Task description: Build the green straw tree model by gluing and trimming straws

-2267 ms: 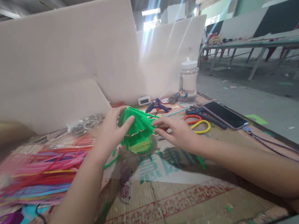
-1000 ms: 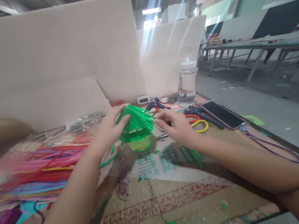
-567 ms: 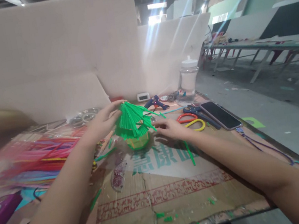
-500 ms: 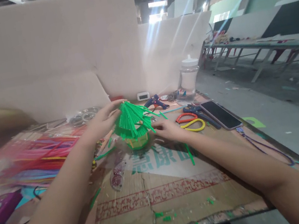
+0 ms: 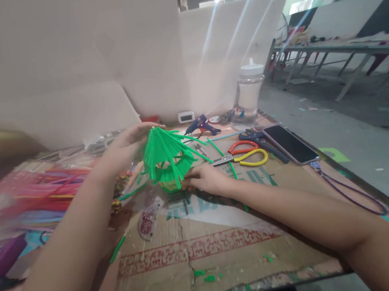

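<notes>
A small hut model (image 5: 164,158) of green pipe cleaners stands upright on the cardboard, its cone roof of strips spread over a ring and a yellowish-green base. My left hand (image 5: 134,143) curves around the back left of the roof, fingers at its peak and partly hidden. Low on the right side, my right hand (image 5: 206,179) has its fingers closed at the base; the fingertips are partly hidden. Loose green strips lie close by, one green stem (image 5: 234,171) behind my right wrist. Scissors (image 5: 250,151) with red and yellow handles rest right of the model.
Colourful pipe cleaners (image 5: 52,190) are heaped at left, near a purple glue gun (image 5: 2,262). A blue glue gun (image 5: 203,125), a small white clock (image 5: 186,117) and a clear bottle (image 5: 248,93) stand at the back. Pliers (image 5: 270,147) and a phone (image 5: 291,143) lie right.
My right hand has moved down and left, from the roof's edge to the base. The model has turned or tilted slightly, with more of the ring under the roof showing. The view has shifted a little.
</notes>
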A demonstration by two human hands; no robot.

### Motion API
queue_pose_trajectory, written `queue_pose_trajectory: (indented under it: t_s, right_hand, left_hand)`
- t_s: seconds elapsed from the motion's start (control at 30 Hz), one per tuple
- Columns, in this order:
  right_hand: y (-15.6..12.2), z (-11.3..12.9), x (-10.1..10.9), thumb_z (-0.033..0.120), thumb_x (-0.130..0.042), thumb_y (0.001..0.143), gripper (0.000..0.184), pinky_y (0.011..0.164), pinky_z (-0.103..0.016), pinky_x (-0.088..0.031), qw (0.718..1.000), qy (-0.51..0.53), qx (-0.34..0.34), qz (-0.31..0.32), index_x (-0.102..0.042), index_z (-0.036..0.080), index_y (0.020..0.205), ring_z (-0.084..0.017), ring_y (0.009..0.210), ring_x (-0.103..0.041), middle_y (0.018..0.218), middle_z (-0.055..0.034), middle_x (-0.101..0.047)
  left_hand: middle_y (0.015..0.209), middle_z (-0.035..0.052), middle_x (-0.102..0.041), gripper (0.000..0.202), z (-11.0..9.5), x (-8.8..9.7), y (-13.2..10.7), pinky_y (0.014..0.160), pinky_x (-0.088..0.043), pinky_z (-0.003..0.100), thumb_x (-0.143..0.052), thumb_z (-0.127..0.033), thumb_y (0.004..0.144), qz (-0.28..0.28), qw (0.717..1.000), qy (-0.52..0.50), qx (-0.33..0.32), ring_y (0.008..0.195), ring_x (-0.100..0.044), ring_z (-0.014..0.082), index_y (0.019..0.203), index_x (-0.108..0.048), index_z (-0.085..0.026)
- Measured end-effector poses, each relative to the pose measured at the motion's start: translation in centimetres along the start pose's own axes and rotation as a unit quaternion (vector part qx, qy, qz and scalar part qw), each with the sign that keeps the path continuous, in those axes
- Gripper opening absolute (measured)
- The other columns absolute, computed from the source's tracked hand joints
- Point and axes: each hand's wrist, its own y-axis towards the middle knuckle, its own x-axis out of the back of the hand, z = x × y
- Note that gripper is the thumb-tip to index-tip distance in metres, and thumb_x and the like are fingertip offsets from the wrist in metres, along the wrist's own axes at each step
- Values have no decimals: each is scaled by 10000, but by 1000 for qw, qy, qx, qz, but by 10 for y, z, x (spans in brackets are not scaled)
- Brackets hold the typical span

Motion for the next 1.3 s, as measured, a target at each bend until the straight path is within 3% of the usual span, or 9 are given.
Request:
queue_pose_trajectory:
  t_s: [0.2, 0.37, 0.53, 0.63, 0.8, 0.9, 1.0, 1.13, 1.3]
  right_hand:
    - [-6, -3, 4, 164, -519, 908, 225, 629, -240, -524, 999, 49, -11, -7, -736, 162, 966, -126, 620, -659, 738, -15, -730]
    - [-9, -7, 9, 158, -526, 898, 226, 697, -262, -533, 999, -10, 10, -28, -735, 140, 982, -163, 732, -705, 800, -50, -756]
    - [-8, -4, 8, 166, -564, 893, 202, 848, -291, -517, 994, -75, 60, -53, -745, 141, 979, -190, 920, -706, 1006, -87, -765]
    - [-8, -3, 8, 181, -561, 909, 210, 850, -296, -509, 991, -99, 78, -52, -749, 149, 996, -188, 933, -698, 1021, -85, -764]
    - [-7, -8, 10, 189, -575, 902, 221, 843, -316, -508, 989, -101, 65, -86, -747, 150, 1037, -200, 931, -694, 1035, -88, -764]
    - [-6, -12, 13, 203, -561, 912, 248, 871, -336, -504, 989, -103, 34, -98, -743, 169, 1076, -210, 955, -690, 1059, -80, -762]
    - [-4, -15, 18, 200, -555, 910, 256, 907, -367, -499, 990, -97, -3, -104, -743, 165, 1081, -232, 981, -686, 1060, -92, -759]
    - [1, -17, 24, 137, -546, 887, 238, 915, -364, -507, 992, -78, -18, -100, -740, 172, 1022, -223, 974, -691, 1038, -73, -759]
    - [9, -22, 37, 143, -483, 915, 207, 685, -304, -563, 994, -33, -52, -94, -675, 166, 989, -172, 722, -708, 836, -58, -752]
  left_hand:
    - [1245, 64, -680, 463, 13, 9, 1, 1003, -521, 425, -615, -591, 858, -5, 1000, 4, -12, 1142, -636, 253, 1164, -626, -244]
    - [1298, 52, -646, 522, 15, 17, -3, 993, -511, 452, -578, -635, 883, -8, 999, -8, 30, 1090, -616, 231, 1173, -558, -201]
    - [1254, 30, -664, 546, 17, 25, -6, 965, -526, 452, -650, -671, 812, -28, 998, -35, 46, 1029, -618, 211, 1092, -561, -212]
    - [1242, 33, -672, 588, 17, 27, -6, 954, -536, 448, -674, -693, 772, -44, 997, -37, 60, 1033, -627, 225, 1080, -554, -207]
    - [1254, 77, -673, 587, 23, 27, -1, 1009, -512, 475, -677, -656, 784, -61, 996, -52, 37, 1106, -632, 264, 1125, -569, -190]
    - [1275, 85, -664, 577, 29, 27, 5, 1068, -467, 436, -723, -602, 757, -73, 995, -63, 25, 1203, -594, 277, 1161, -605, -207]
    - [1284, 76, -658, 473, 25, 21, 7, 1078, -450, 399, -670, -495, 834, -63, 998, -32, -3, 1222, -585, 264, 1214, -618, -217]
    - [1280, 77, -653, 395, 5, 2, 3, 1044, -467, 409, -497, -363, 935, -69, 995, 65, -41, 1189, -597, 248, 1285, -586, -204]
    - [1282, 118, -623, 404, -15, -12, -1, 1082, -411, 440, -368, -239, 950, -45, 967, 221, -118, 1204, -564, 245, 1286, -566, -131]
